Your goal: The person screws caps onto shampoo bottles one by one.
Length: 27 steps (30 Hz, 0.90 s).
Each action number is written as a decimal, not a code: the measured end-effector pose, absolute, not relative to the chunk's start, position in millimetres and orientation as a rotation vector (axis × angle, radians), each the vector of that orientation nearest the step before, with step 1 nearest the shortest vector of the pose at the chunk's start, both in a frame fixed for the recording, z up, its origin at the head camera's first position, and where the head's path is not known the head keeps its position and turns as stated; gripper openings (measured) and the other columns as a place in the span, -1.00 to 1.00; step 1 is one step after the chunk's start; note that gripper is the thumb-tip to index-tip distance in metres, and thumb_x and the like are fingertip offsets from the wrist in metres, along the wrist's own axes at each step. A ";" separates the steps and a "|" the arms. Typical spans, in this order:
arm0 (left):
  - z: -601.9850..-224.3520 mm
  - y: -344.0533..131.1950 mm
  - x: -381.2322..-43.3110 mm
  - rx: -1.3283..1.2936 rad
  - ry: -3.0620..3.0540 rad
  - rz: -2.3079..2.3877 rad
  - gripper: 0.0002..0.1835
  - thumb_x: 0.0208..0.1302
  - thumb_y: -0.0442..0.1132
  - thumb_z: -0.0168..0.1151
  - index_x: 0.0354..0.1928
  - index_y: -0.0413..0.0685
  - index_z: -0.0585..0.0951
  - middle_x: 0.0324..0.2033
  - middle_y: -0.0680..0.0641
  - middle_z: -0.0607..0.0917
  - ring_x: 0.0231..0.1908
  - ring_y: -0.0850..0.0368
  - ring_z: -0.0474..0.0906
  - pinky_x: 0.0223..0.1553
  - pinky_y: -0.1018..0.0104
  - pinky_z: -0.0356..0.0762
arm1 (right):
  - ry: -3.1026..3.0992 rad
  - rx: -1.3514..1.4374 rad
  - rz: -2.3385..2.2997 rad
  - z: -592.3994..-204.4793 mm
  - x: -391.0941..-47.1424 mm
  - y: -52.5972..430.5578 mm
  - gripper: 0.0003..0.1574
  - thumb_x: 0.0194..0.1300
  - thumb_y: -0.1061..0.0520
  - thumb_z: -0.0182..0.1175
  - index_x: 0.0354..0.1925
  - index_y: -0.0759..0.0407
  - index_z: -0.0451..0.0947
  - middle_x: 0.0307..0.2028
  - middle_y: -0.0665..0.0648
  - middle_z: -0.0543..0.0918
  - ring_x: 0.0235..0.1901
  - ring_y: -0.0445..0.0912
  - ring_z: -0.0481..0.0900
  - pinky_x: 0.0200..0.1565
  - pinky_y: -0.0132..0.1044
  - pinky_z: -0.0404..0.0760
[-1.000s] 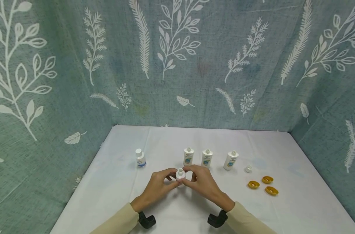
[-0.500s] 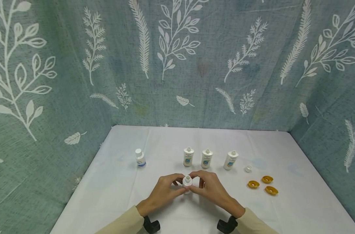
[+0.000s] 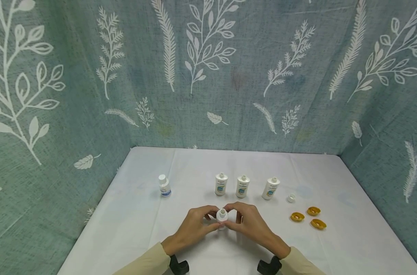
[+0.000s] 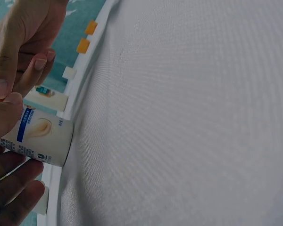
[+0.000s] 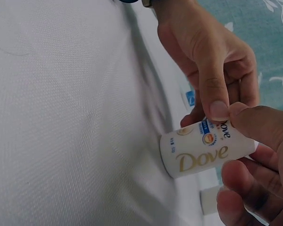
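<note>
Both hands pinch a small white Dove bottle [image 3: 222,215] at the front middle of the white-covered table. My left hand [image 3: 194,225] grips it from the left side, thumb in front and fingers behind. From the right, my right hand [image 3: 251,221] holds it the same way. The bottle stands upright, and its neck shows uncapped with an open mouth. In the right wrist view, gold "Dove" lettering is on the bottle [image 5: 198,157], whose base is at the tablecloth. The left wrist view shows a cream swirl picture on the bottle [image 4: 42,134]; fingers cover its upper part.
Three white bottles with bare necks stand behind the hands: one left [image 3: 221,184], one middle [image 3: 243,186], one right [image 3: 271,188]. A capped white bottle [image 3: 165,186] is farther left. Right lie a white cap [image 3: 291,198] and three orange rings [image 3: 297,217]. Leaf-patterned green cloth [image 3: 201,126] surrounds the table.
Both hands have moved the Dove bottle to the right and closer to the person, mostly in the first half second. Their hold stays the same, and the other things have not moved.
</note>
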State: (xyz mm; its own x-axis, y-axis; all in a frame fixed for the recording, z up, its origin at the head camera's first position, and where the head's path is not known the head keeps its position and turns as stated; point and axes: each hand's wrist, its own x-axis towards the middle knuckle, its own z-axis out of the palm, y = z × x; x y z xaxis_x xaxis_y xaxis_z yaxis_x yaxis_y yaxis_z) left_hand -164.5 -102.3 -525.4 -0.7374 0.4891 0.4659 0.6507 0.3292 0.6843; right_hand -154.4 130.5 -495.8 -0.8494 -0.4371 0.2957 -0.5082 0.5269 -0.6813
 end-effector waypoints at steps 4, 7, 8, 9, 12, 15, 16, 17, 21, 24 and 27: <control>-524.6 -101.9 -163.9 -1.047 -2.425 -1.401 -0.57 0.21 -0.05 0.53 0.09 0.06 0.67 -0.07 0.18 0.74 -0.18 0.21 0.70 -0.20 0.30 0.71 | -2.673 0.822 1.241 -495.8 -154.1 131.9 -0.56 0.18 -0.15 0.52 0.01 -0.14 0.70 -0.11 -0.22 0.72 -0.56 -0.36 0.46 -0.54 -0.43 0.49; -524.7 -101.6 -164.1 -1.044 -2.428 -1.402 -0.55 0.22 -0.02 0.52 0.12 0.08 0.65 -0.06 0.19 0.73 -0.17 0.19 0.70 -0.21 0.30 0.71 | -2.667 0.835 1.231 -495.5 -154.9 133.2 -0.55 0.18 -0.15 0.52 0.03 -0.14 0.70 -0.10 -0.22 0.72 -0.55 -0.36 0.45 -0.52 -0.43 0.49; -525.0 -101.5 -164.2 -1.044 -2.429 -1.398 -0.55 0.23 -0.01 0.52 0.12 0.09 0.65 -0.07 0.19 0.73 -0.17 0.19 0.70 -0.21 0.29 0.71 | -2.664 0.839 1.230 -495.4 -155.2 134.0 -0.54 0.18 -0.15 0.51 0.03 -0.13 0.70 -0.09 -0.21 0.73 -0.54 -0.36 0.45 -0.51 -0.44 0.49; -525.4 -101.5 -164.4 -1.044 -2.432 -1.391 -0.54 0.23 -0.01 0.52 0.13 0.10 0.65 -0.07 0.19 0.73 -0.17 0.18 0.69 -0.21 0.29 0.71 | -2.659 0.846 1.228 -495.5 -155.4 135.2 -0.53 0.18 -0.15 0.51 0.04 -0.12 0.70 -0.08 -0.19 0.73 -0.54 -0.36 0.45 -0.51 -0.44 0.49; -526.7 -101.3 -165.1 -1.051 -2.432 -1.364 -0.54 0.24 0.01 0.50 0.14 0.11 0.64 -0.06 0.20 0.72 -0.17 0.19 0.69 -0.23 0.29 0.71 | -2.658 0.846 1.215 -495.7 -156.3 140.3 -0.51 0.17 -0.17 0.50 0.05 -0.09 0.71 -0.07 -0.17 0.74 -0.54 -0.35 0.45 -0.50 -0.44 0.48; -526.4 -101.2 -165.6 -1.054 -2.440 -1.359 -0.53 0.25 0.01 0.50 0.16 0.14 0.63 -0.06 0.21 0.72 -0.17 0.20 0.68 -0.23 0.28 0.70 | -2.671 0.823 1.199 -494.7 -157.5 148.2 -0.49 0.17 -0.16 0.50 0.04 -0.01 0.72 -0.08 -0.12 0.76 -0.53 -0.34 0.45 -0.50 -0.43 0.48; -526.1 -101.2 -165.7 -1.053 -2.444 -1.362 -0.53 0.25 0.01 0.50 0.17 0.14 0.63 -0.07 0.21 0.72 -0.17 0.20 0.69 -0.23 0.28 0.70 | -2.680 0.807 1.191 -493.9 -158.0 151.3 -0.49 0.17 -0.15 0.50 0.04 0.00 0.72 -0.08 -0.12 0.76 -0.53 -0.34 0.45 -0.50 -0.43 0.48; -525.5 -101.3 -165.7 -1.053 -2.446 -1.365 -0.52 0.24 0.01 0.50 0.17 0.14 0.63 -0.07 0.21 0.72 -0.17 0.19 0.69 -0.23 0.27 0.70 | -2.692 0.788 1.185 -493.1 -158.3 154.7 -0.50 0.18 -0.14 0.51 0.03 0.03 0.72 -0.09 -0.11 0.76 -0.53 -0.34 0.45 -0.49 -0.42 0.48; -524.5 -101.2 -166.2 -1.057 -2.447 -1.367 -0.53 0.24 0.01 0.51 0.16 0.13 0.63 -0.07 0.21 0.72 -0.16 0.22 0.68 -0.23 0.27 0.70 | -2.737 0.691 1.138 -490.8 -159.9 170.2 -0.60 0.22 -0.02 0.52 -0.01 0.08 0.73 -0.10 -0.08 0.76 -0.53 -0.33 0.46 -0.49 -0.41 0.49; -525.5 -100.6 -167.0 -1.065 -2.435 -1.357 -0.53 0.25 0.00 0.51 0.16 0.11 0.63 -0.05 0.21 0.72 -0.16 0.29 0.66 -0.23 0.28 0.70 | -2.763 0.600 1.087 -491.0 -161.3 183.4 -0.70 0.22 0.08 0.52 -0.07 0.06 0.74 -0.15 -0.09 0.75 -0.53 -0.34 0.44 -0.51 -0.41 0.48; -525.9 -100.2 -167.5 -1.064 -2.435 -1.358 -0.53 0.26 0.00 0.50 0.16 0.07 0.64 -0.05 0.21 0.72 -0.15 0.32 0.65 -0.24 0.30 0.69 | -2.777 0.519 1.045 -491.4 -162.0 198.2 -0.77 0.22 0.14 0.52 -0.14 0.05 0.75 -0.19 -0.11 0.75 -0.54 -0.33 0.43 -0.53 -0.40 0.46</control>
